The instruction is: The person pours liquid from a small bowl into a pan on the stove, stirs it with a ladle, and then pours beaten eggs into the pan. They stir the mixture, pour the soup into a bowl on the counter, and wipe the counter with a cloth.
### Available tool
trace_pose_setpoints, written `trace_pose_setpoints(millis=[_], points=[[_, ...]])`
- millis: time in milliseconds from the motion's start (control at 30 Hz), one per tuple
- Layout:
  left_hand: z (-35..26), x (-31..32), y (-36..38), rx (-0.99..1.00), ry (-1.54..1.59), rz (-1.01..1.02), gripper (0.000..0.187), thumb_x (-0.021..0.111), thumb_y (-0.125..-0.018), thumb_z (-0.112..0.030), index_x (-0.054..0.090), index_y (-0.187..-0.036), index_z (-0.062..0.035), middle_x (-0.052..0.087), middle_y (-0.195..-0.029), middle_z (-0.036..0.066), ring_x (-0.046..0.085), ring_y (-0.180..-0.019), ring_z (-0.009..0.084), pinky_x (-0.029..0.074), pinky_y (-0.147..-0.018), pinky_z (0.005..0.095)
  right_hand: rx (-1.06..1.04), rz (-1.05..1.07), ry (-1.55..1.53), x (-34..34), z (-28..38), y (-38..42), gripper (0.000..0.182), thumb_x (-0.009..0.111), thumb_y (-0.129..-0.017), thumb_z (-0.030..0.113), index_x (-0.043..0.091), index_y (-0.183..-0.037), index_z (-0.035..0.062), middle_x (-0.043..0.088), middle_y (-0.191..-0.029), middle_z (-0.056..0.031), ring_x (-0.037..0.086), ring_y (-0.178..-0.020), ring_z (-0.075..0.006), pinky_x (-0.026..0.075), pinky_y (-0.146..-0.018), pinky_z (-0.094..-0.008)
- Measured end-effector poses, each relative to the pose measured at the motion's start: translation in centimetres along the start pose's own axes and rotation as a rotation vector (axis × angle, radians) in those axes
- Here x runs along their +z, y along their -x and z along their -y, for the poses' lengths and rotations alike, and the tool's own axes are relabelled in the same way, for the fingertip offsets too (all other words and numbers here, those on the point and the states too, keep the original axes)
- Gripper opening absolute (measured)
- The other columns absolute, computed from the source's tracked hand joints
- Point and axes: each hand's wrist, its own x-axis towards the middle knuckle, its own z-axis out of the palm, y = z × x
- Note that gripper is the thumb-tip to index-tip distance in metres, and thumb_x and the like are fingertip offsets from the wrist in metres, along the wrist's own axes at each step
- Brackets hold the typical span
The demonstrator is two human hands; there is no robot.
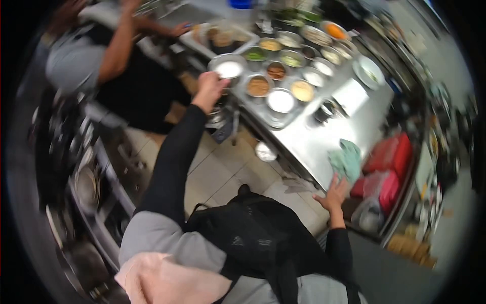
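The left hand (210, 86) is closed at the rim of a steel bowl (228, 68) of white contents, among filled bowls. The right hand (333, 195) is spread open beside a green cloth (347, 159) on the counter (314, 139).

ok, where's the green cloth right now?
Head view, right side: the green cloth lies on the steel counter's near edge, just above the right hand.

Bright overhead light glares off the steel counter (309, 137) and white bowls (280, 100), while the fisheye view bends and darkens towards black corners, and motion blur softens everything, worst along the shadowed left and right edges.
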Motion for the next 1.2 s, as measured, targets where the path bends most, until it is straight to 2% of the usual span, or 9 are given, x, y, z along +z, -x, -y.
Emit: trace_pose_setpoints(millis=[100, 233, 633, 767, 967, 1033, 1100, 1133, 1200], points=[[0.0, 1.2, -1.9, -0.438, 0.425, -0.187, 0.014, 0.057, -0.084, 0.001, 0.057, -0.098, 0.0016, 0.059, -0.095, 0.017, 0.064, -0.073, 0.0329, 0.059, -0.060, 0.0379, 0.039, 0.057, -0.001, -1.5, 0.6, 0.5, 0.140, 0.092, -0.058, 0.045, -0.005, -0.158, 0.0257, -0.011, -0.163, -0.0199, -0.005, -0.149, -0.0435, 0.021, -0.111, -0.0685], [3.1, 1.9, -3.6, -0.485, 0.449, -0.188, 0.017, 0.058, -0.083, 0.003, 0.052, -0.099, 0.0008, 0.055, -0.092, 0.013, 0.063, -0.079, 0.0316, 0.060, -0.074, 0.0422, 0.101, 0.063, -0.034, -1.5, 0.4, 0.7, 0.139, 0.091, -0.059, 0.047, -0.005, -0.158, 0.0289, -0.012, -0.163, -0.0161, -0.006, -0.150, -0.0414, 0.022, -0.108, -0.0721], [5.4, 3.3, -4.2, -0.497, 0.367, -0.191, 0.025, 0.059, -0.084, 0.003, 0.049, -0.106, -0.0015, 0.054, -0.088, 0.010, 0.063, -0.074, 0.0256, 0.062, -0.067, 0.0358, 0.060, 0.123, -0.015, -2.4, -0.2, 0.6, 0.137, 0.089, -0.060, 0.050, -0.004, -0.158, 0.0263, -0.010, -0.163, -0.0189, -0.008, -0.149, -0.0437, 0.019, -0.110, -0.0714], [3.3, 4.0, -1.1, -0.428, 0.333, -0.241, 0.024, 0.066, -0.089, -0.011, 0.049, -0.104, -0.0034, 0.053, -0.091, 0.008, 0.064, -0.076, 0.0251, 0.061, -0.066, 0.0344, 0.007, 0.113, -0.006, -2.6, -0.5, 0.6, 0.138, 0.088, -0.060, 0.052, -0.004, -0.158, 0.0230, -0.010, -0.162, -0.0215, -0.008, -0.148, -0.0461, 0.019, -0.109, -0.0716], [0.4, 4.4, 8.9, -0.288, 0.176, -0.533, 0.062, 0.070, -0.087, -0.047, 0.049, -0.131, -0.0066, 0.056, -0.118, 0.012, 0.063, -0.087, 0.0237, 0.052, -0.073, 0.0311, -0.140, 0.085, -0.094, -1.2, -2.9, 0.4, 0.138, 0.084, -0.061, 0.061, -0.005, -0.158, 0.0198, -0.016, -0.160, -0.0265, -0.012, -0.145, -0.0526, 0.017, -0.109, -0.0708], [1.8, 5.8, 14.9, -0.203, 0.079, -0.592, 0.055, 0.070, -0.088, -0.048, 0.053, -0.123, -0.0089, 0.056, -0.110, 0.005, 0.056, -0.089, 0.0175, 0.044, -0.077, 0.0308, -0.193, 0.123, -0.114, -1.9, -5.5, 0.1, 0.123, 0.078, -0.067, 0.066, 0.013, -0.158, 0.0149, -0.013, -0.160, -0.0282, -0.010, -0.144, -0.0554, 0.018, -0.110, -0.0698], [3.0, 10.1, 22.7, -0.049, -0.011, -0.425, 0.026, 0.064, -0.095, -0.031, 0.056, -0.110, -0.0109, 0.055, -0.089, -0.004, 0.048, -0.075, 0.0049, 0.036, -0.060, 0.0192, -0.538, 0.166, -0.488, -1.5, -9.8, -0.8, 0.100, 0.077, -0.073, 0.061, 0.037, -0.150, 0.0109, -0.004, -0.161, -0.0279, -0.007, -0.145, -0.0543, 0.018, -0.114, -0.0617], [2.7, 13.5, 26.5, 0.009, -0.101, -0.388, 0.024, 0.063, -0.096, -0.022, 0.056, -0.113, -0.0077, 0.057, -0.098, -0.001, 0.052, -0.083, 0.0083, 0.042, -0.068, 0.0207, -0.617, 0.044, -0.584, -4.1, -11.5, -0.3, 0.070, 0.075, -0.084, 0.044, 0.053, -0.139, 0.0076, 0.033, -0.153, -0.0268, 0.029, -0.142, -0.0445, 0.033, -0.111, -0.0484], [-1.1, 22.3, 34.4, 0.052, -0.211, -0.214, 0.036, 0.067, -0.093, -0.017, 0.053, -0.123, -0.0036, 0.055, -0.118, 0.006, 0.053, -0.109, 0.0161, 0.044, -0.096, 0.0301, -0.496, 0.187, -0.921, -4.7, -17.0, -0.7, 0.061, 0.074, -0.087, 0.035, 0.053, -0.137, 0.0069, 0.047, -0.141, -0.0223, 0.044, -0.130, -0.0358, 0.040, -0.105, -0.0429]])
